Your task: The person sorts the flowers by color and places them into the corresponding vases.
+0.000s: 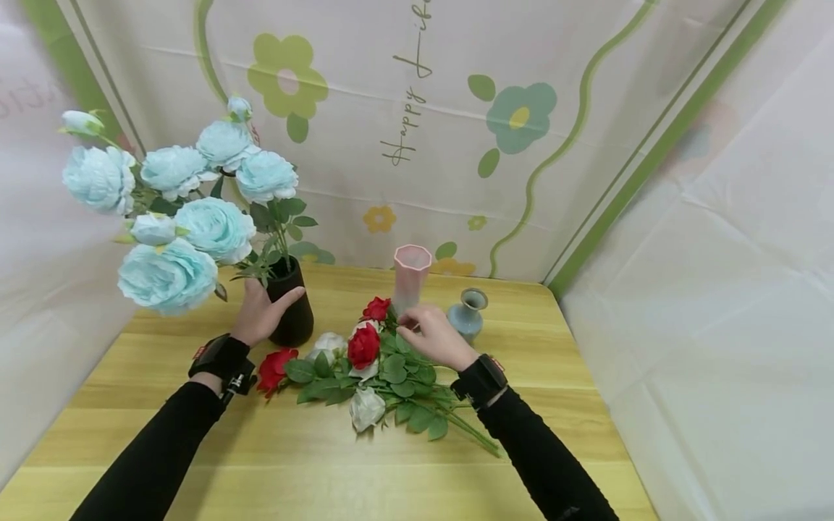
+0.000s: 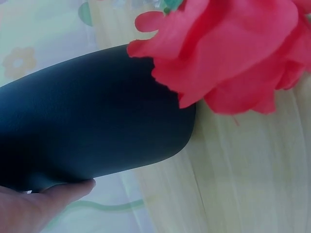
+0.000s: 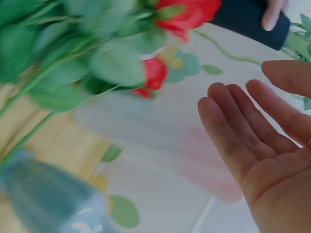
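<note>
My left fingers [image 1: 288, 299] grip the smooth black vase [image 1: 293, 320]; my right fingers [image 3: 227, 138], loosely spread, hold nothing. Big, left-leaning pale-blue fabric flowers [image 1: 215, 228] could topple it if I loosen.

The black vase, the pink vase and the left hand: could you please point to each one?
Black vase [image 1: 295, 318], head view: on the side of its dark body.
Pink vase [image 1: 410, 283], head view: on its body, below the rim.
Left hand [image 1: 258, 316], head view: on the back of the hand.

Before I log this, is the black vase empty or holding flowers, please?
Holding blue flowers: their green stems enter the black vase from above.
</note>
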Available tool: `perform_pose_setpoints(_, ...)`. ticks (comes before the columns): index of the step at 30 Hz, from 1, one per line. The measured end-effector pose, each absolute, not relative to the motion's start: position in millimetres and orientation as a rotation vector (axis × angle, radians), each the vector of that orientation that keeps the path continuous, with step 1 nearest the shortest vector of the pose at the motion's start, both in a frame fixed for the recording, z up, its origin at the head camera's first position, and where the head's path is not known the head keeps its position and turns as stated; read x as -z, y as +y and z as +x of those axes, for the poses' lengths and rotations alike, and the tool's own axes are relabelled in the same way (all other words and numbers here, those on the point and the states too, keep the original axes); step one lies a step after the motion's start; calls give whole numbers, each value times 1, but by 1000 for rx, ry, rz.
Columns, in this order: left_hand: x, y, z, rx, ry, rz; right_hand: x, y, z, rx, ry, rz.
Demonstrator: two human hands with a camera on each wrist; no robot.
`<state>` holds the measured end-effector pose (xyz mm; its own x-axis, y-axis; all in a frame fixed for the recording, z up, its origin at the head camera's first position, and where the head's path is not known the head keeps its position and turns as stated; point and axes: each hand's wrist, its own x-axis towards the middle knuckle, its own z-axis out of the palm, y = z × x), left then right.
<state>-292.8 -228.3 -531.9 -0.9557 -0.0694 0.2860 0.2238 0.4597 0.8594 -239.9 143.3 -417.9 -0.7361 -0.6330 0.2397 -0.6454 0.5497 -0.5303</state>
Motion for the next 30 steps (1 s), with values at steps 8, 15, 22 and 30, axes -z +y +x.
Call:
perform_pose_setpoints(8, 580, -250, -326, 1399, -2381, -167, 448, 181, -231, -894, -2824, 1110)
perform_pose_setpoints(15, 492, -220, -272, 1525, -2388, -218, 467, 198, -225, -825, -2854, 1077)
perform_pose_setpoints(22, 520, -224, -289, 1408, -2377, -163, 476, 203, -219, -832, -2890, 1030)
perform_pose_setpoints(30, 500, -194, -261, 1389, -2408, -11, 488, 206, -215, -827, -2899, 992)
